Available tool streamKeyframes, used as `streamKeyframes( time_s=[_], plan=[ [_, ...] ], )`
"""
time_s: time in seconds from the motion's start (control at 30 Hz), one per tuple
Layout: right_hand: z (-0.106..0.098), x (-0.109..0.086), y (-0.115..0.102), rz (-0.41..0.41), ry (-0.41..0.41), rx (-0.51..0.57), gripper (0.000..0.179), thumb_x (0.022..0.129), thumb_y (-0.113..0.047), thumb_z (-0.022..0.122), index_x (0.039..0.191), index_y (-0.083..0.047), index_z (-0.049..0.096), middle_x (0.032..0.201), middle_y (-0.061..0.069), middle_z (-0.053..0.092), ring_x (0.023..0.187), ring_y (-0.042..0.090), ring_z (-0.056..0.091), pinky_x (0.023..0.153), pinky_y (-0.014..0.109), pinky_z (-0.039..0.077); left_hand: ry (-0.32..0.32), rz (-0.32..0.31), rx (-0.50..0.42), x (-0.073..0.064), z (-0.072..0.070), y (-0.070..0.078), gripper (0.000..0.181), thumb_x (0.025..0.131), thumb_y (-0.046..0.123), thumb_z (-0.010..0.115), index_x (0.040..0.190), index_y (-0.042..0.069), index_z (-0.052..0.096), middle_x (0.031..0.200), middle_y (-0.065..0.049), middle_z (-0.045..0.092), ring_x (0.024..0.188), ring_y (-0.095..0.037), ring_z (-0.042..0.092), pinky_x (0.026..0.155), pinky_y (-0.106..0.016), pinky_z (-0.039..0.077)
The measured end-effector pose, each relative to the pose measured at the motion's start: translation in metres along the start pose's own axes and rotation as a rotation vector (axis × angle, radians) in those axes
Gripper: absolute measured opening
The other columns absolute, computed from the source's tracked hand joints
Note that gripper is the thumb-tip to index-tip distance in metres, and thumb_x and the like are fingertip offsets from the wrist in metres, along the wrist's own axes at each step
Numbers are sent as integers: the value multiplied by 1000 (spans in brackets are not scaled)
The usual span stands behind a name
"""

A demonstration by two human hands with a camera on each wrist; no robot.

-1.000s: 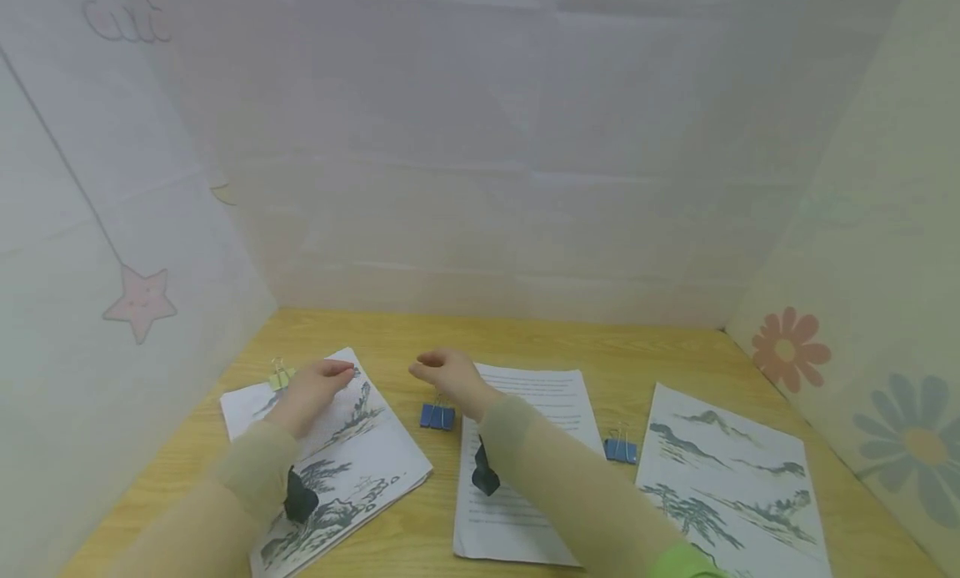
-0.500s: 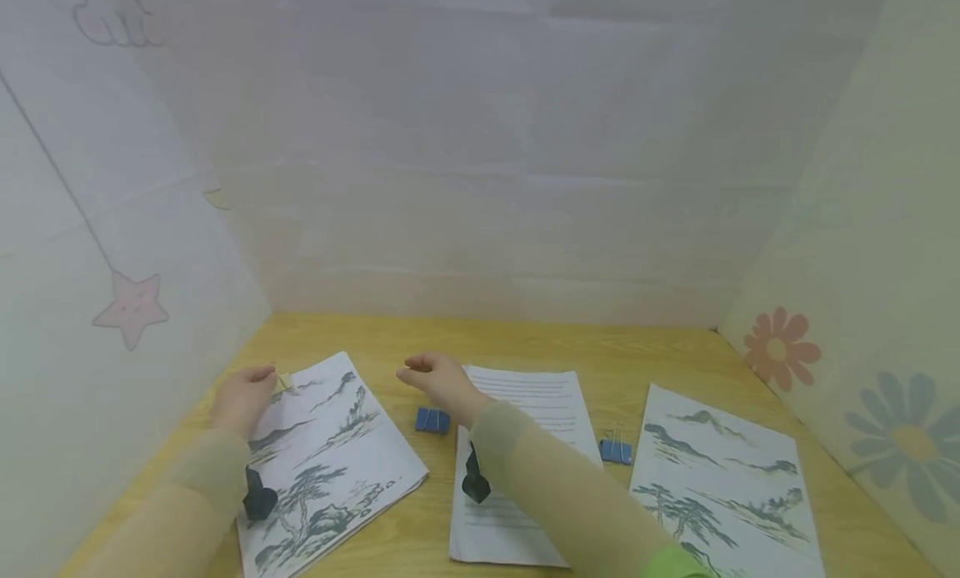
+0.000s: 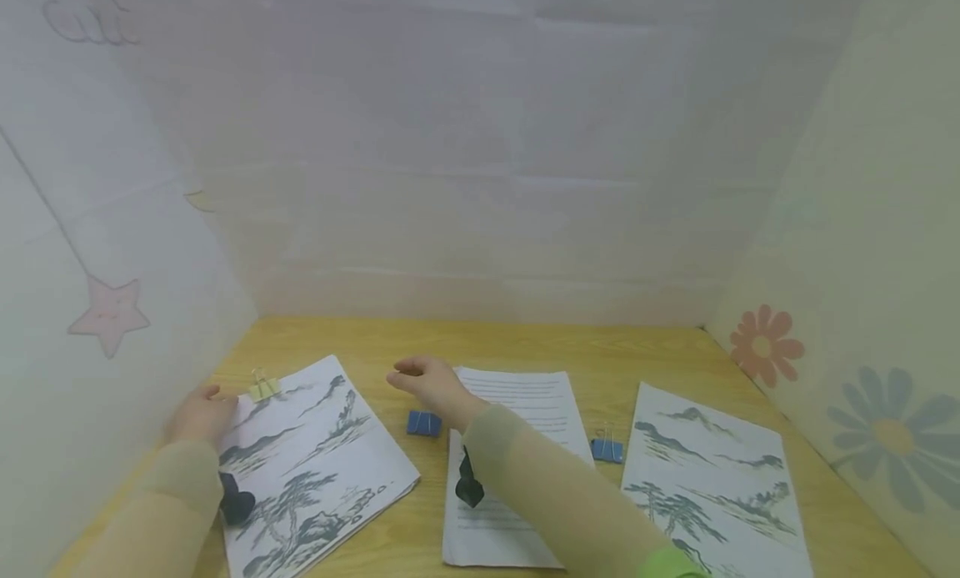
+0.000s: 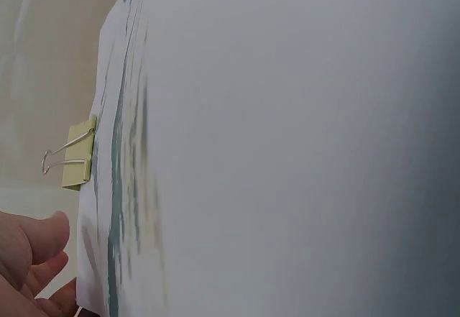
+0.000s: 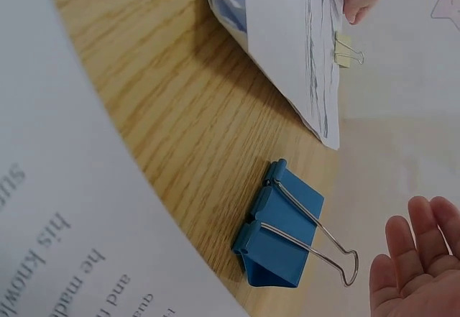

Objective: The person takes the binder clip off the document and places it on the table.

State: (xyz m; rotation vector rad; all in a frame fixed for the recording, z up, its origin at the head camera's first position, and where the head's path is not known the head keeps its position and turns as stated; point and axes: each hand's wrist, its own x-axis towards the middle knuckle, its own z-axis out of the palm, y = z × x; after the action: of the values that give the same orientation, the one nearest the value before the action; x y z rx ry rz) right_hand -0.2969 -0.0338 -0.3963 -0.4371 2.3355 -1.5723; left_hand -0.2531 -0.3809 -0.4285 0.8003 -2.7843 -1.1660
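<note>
A stack of paper printed with an ink landscape (image 3: 322, 444) lies at the left, a yellow binder clip (image 3: 264, 388) on its far edge. My left hand (image 3: 201, 415) is at the stack's far left corner, beside that clip. Seen from the left wrist, its thumb (image 4: 47, 236) is raised and the other fingers are right at the paper's edge. My right hand (image 3: 431, 386) hovers palm inward with loosely extended fingers, holding nothing. Close below it a blue binder clip (image 5: 284, 227) stands on the table. Beneath the right forearm lies a stack of text pages (image 3: 517, 386).
At the right lies another landscape print (image 3: 712, 469), with a second blue binder clip (image 3: 607, 449) by its left edge. All rest on a wooden table (image 3: 480, 336), enclosed by pale cloth walls (image 3: 480, 186) at the back and sides.
My left hand has moved left from over the landscape stack, past the yellow clip, to the stack's left corner. The right hand has stayed nearly in place; the view has shifted slightly.
</note>
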Motion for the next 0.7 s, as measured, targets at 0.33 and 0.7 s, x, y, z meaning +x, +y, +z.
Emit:
streamKeyframes(
  time_s=[0.33,0.7],
  plan=[
    [2,-4,-3,9,1,-19,46,93,-39,63,131,-14,58,122,2,60,114,25,56,93,43,48,50,-33,9,-6,-4,-3,58,93,16,51,142,-10,32,142,-37,29,129,-56,26,106,-61,24],
    [-2,-3,4,23,7,-21,45,93,-42,62,129,-14,60,122,1,61,113,24,56,94,42,48,33,-8,32,-10,-11,-9,56,99,24,40,138,-16,32,140,-40,28,128,-56,26,106,-61,24]
  ],
)
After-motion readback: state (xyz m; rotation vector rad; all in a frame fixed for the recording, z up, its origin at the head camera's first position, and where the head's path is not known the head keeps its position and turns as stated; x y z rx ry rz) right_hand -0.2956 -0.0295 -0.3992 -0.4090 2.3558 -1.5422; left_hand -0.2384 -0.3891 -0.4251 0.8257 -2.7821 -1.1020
